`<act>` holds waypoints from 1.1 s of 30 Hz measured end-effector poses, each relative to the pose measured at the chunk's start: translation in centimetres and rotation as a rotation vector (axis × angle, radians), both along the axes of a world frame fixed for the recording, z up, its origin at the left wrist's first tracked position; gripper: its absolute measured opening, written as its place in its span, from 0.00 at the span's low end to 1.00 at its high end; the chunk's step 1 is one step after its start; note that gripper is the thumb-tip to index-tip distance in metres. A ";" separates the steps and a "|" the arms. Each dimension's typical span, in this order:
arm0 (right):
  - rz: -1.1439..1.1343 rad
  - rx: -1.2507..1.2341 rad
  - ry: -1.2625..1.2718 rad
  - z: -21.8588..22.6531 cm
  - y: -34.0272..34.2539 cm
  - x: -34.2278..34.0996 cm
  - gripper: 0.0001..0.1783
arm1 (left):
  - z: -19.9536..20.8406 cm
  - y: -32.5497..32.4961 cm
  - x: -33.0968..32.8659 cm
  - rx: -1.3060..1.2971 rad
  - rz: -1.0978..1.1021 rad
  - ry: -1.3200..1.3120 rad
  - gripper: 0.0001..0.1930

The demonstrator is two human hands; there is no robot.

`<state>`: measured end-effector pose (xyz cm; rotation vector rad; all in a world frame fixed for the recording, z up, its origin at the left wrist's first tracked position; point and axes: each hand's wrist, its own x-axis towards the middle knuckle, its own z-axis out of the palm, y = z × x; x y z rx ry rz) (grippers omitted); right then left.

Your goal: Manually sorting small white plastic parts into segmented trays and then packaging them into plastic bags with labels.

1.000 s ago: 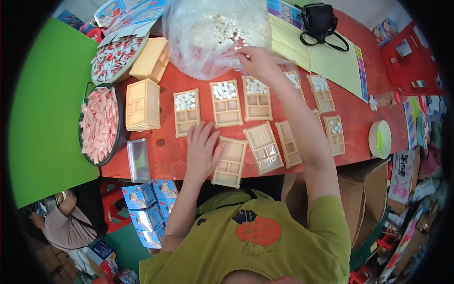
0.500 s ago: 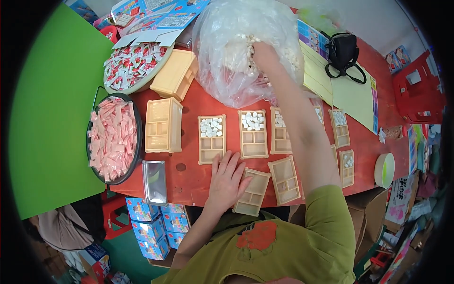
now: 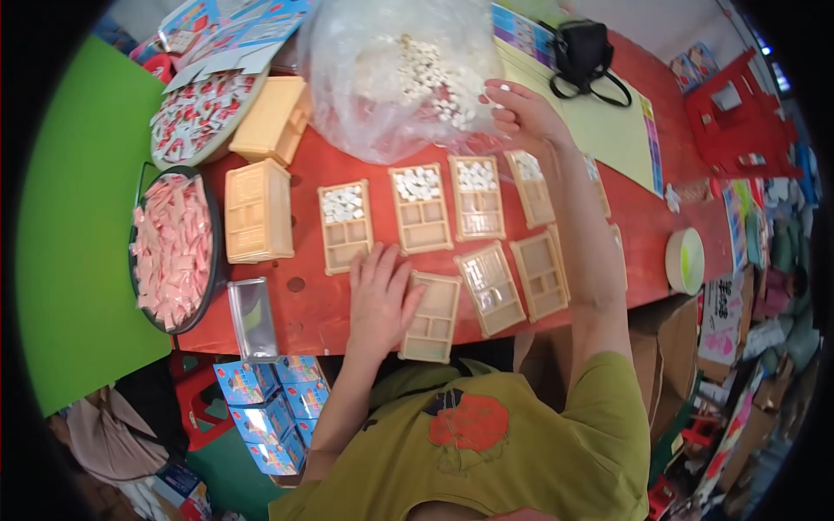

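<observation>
My right hand (image 3: 528, 115) is raised at the right edge of a large clear plastic bag (image 3: 334, 104). Its fingers curl around a few small white pieces, one showing at the fingertips. More white pieces (image 3: 420, 74) lie inside the open bag. My left hand (image 3: 379, 291) rests on the table with its fingers stretched. Its fingertips touch the lower edge of a tan compartment tray (image 3: 337, 253) whose top section holds white pieces. Right beside the thumb lies a tray with bare compartments (image 3: 432, 317). Another filled tray (image 3: 421, 213) sits above it. My right forearm partly covers trays at the right.
At the left stand a black basket of pink packets (image 3: 174, 252), a bowl of red-and-white sachets (image 3: 195, 117) and stacked tan trays (image 3: 259, 208). A clear box (image 3: 253, 321) sits by the front edge. A black bag (image 3: 580, 56) and a small bowl (image 3: 685, 260) are at right.
My right hand has come out of the plastic bag and moved to its right side, holding white pieces. My left hand stays by the same trays. The whole view has shifted.
</observation>
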<state>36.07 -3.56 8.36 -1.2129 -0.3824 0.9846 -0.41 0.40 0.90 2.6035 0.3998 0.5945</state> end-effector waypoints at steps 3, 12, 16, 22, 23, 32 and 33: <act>-0.107 -0.066 0.010 0.4 -9.3 0.5 0.14 | -0.2 0.0 0.1 0.013 -0.014 0.003 0.19; -0.169 -0.777 -0.967 -2.1 -29.4 0.5 0.13 | -0.9 -0.2 0.4 0.096 0.014 -0.021 0.16; -0.071 -0.880 -1.102 -2.8 -29.8 -1.6 0.12 | -1.1 -0.3 0.3 0.099 0.019 -0.020 0.15; -0.186 -0.810 -1.136 -2.4 -30.9 -3.0 0.14 | -0.8 -0.6 0.3 0.125 0.019 -0.028 0.15; -0.184 -0.808 -1.133 -2.6 -31.1 -2.8 0.14 | -0.9 -0.6 0.2 0.127 0.020 -0.024 0.15; -0.259 -0.689 -1.145 -5.1 -32.4 -1.3 0.12 | -0.8 -0.6 0.5 0.137 0.013 -0.032 0.14; -0.299 -0.698 -0.946 -4.5 -32.3 -1.0 0.12 | -0.8 -0.6 0.5 0.136 0.016 -0.027 0.14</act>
